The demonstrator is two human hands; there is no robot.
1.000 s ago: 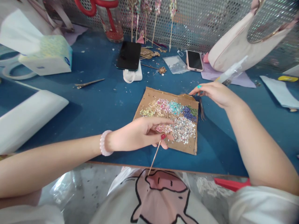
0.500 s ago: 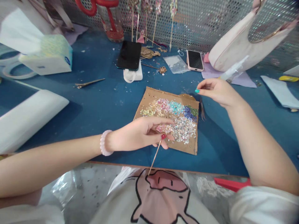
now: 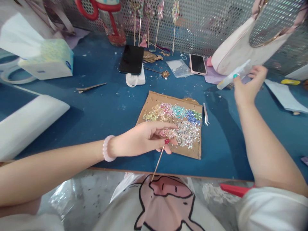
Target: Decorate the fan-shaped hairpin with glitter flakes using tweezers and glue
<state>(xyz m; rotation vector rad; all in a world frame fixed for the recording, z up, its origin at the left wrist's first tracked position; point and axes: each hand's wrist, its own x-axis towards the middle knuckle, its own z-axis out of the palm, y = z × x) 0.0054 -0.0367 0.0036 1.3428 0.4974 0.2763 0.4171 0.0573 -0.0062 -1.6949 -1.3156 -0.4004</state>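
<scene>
Item: thin stick (image 3: 158,163), pale, slanting. Its upper end, with a pink-studded head (image 3: 167,132), lies in the left hand (image 3: 150,138), above the cardboard; its lower end juts past the table edge, over the shirt front.

Left hand: thumb and fingers pinched around the stick; pale pink beaded bracelet (image 3: 109,147) at the wrist.

Right hand (image 3: 251,83): thumb and curled fingers parted, at a translucent tube (image 3: 225,81). Thumb overlaps the tube; whether it touches cannot be told.

Cardboard (image 3: 192,153): one squarish piece, set on the blue table (image 3: 108,109). Along its far half, small gems in yellow, peach, pink, turquoise, blue and green; nearer, a larger spread of silvery gems (image 3: 189,134).

Tweezers (image 3: 205,114): one pair, just beside the cardboard's right edge.

Metal clip (image 3: 91,87): one, well left of the cardboard.

Phones: one black phone (image 3: 131,59), overlapping a white device (image 3: 141,77); one pink-edged phone (image 3: 198,64), beside a clear packet (image 3: 179,68).

Handbag (image 3: 238,45): pale, far right, against the perforated panel (image 3: 202,25).

Tissue box (image 3: 57,59): far left, one tissue protruding.
</scene>
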